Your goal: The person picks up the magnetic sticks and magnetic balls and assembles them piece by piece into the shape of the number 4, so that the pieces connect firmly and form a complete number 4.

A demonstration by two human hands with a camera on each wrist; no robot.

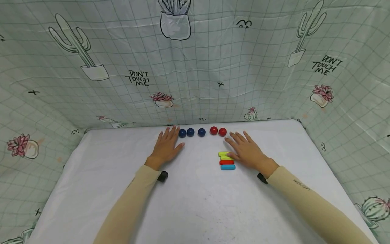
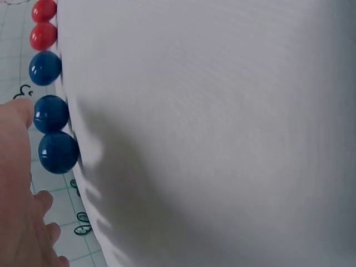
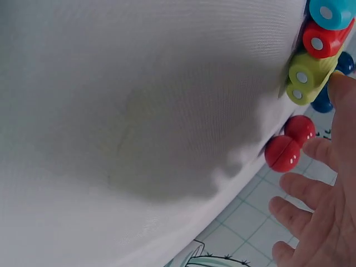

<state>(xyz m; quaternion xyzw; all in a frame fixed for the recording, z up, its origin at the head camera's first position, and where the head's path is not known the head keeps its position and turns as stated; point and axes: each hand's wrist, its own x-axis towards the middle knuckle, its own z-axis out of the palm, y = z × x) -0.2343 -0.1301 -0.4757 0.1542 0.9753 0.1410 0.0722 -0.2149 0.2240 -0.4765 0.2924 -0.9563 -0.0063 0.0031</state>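
My left hand (image 1: 164, 148) lies palm down with straight, slightly spread fingers near the table's far edge. Just right of its fingertips begins a row of three shiny dark blue balls (image 1: 190, 132). Two red balls (image 1: 214, 130) continue that row, ending close to the fingertips of my right hand (image 1: 248, 153), which is spread out flat. Its thumb overlaps the two yellow-green sticks (image 1: 223, 154). Below these, side by side, lie a red stick (image 1: 224, 162) and a light blue stick (image 1: 228, 167). In the right wrist view the light blue stick (image 3: 332, 12) shows a white dot on its end.
A white cloth covers the table (image 1: 195, 206). Behind and beside it hangs a checked curtain (image 1: 195, 74) printed with cacti and lettering. Black wrist straps (image 1: 163, 176) show at both sleeves.
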